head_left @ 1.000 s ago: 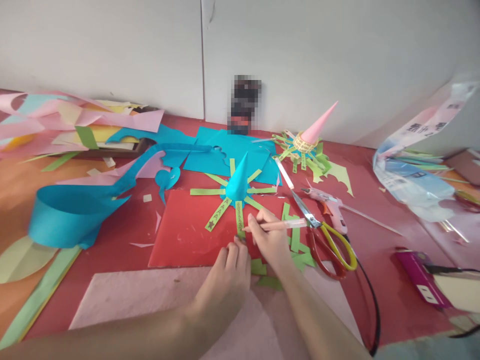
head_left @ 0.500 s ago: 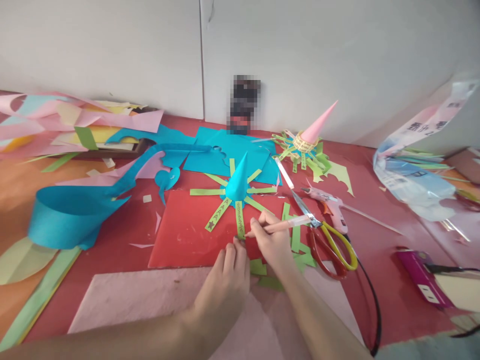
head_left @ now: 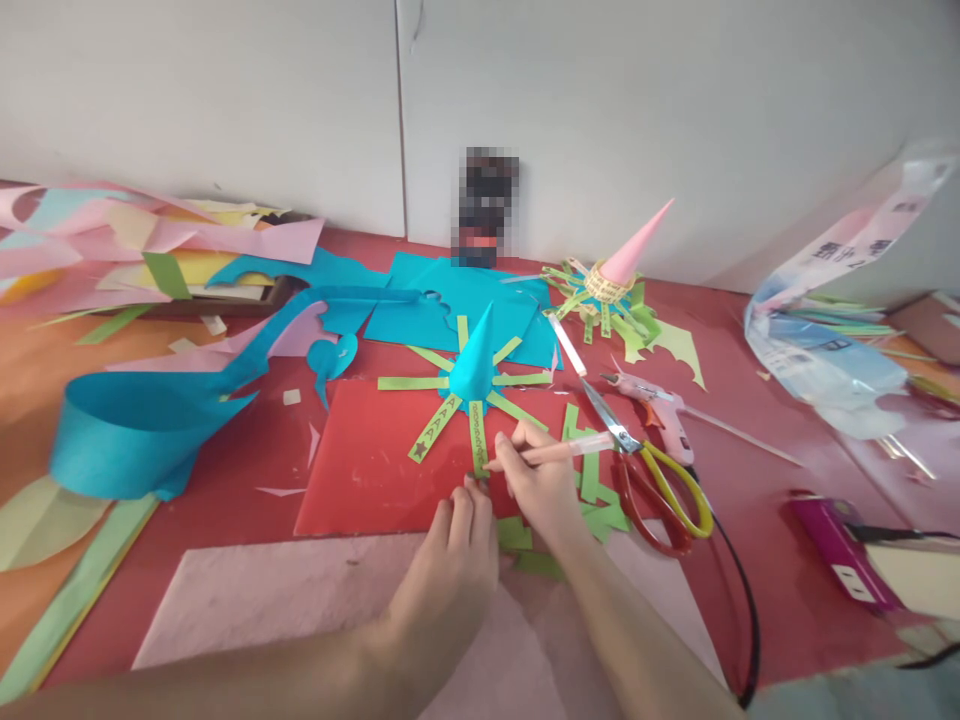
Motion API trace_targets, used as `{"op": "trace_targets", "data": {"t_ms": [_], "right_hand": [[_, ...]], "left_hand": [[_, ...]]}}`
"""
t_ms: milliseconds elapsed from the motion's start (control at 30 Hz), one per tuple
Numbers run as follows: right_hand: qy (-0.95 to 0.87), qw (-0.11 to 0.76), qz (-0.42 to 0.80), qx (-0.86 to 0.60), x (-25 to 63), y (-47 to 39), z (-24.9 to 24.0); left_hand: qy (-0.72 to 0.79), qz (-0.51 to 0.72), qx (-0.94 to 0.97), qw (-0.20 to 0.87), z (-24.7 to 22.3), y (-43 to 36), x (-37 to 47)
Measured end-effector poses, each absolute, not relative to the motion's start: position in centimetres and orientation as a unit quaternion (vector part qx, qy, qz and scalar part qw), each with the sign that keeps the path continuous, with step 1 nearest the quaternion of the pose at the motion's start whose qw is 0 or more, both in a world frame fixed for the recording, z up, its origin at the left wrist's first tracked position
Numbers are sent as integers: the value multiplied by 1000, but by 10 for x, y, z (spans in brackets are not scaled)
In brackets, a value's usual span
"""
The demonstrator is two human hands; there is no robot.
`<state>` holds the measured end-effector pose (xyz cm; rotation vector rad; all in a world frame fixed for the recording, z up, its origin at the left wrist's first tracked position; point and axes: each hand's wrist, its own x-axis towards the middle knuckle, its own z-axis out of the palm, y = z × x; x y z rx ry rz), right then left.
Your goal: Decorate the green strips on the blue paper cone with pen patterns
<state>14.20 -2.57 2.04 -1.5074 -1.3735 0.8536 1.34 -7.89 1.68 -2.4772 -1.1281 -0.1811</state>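
Observation:
A blue paper cone (head_left: 474,362) stands upright with several green strips spread around its base, on a red sheet (head_left: 360,460). Two front strips carry dark drawn marks. My right hand (head_left: 536,475) is closed round a pale pink pen (head_left: 566,450), its tip at the lower end of the front green strip (head_left: 478,435). My left hand (head_left: 461,540) lies just below, fingertips together and pressed at that strip's lower end; what they grip, if anything, is hidden.
Scissors (head_left: 656,480), a pink glue gun (head_left: 656,405) and green scraps (head_left: 592,470) lie right. Behind are a pink cone piece (head_left: 634,250) and blue sheets (head_left: 405,315). A blue paper loop (head_left: 124,440) stands left; a purple power strip (head_left: 840,550) lies far right.
The view has shifted very slightly. The pen and my right hand have moved a little to the left; my left hand stays at the strip's end.

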Motion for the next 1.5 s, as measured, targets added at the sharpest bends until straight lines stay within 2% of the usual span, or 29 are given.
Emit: {"op": "trace_targets", "data": {"t_ms": [267, 567, 1500], "right_hand": [[-561, 436, 349, -611, 142, -27, 22], [-575, 441, 295, -623, 141, -25, 21], [-578, 429, 317, -618, 142, -27, 16]], "left_hand": [[-402, -59, -892, 198, 14, -79, 14], [-398, -54, -892, 207, 16, -79, 13], [-397, -69, -891, 211, 19, -80, 14]]}}
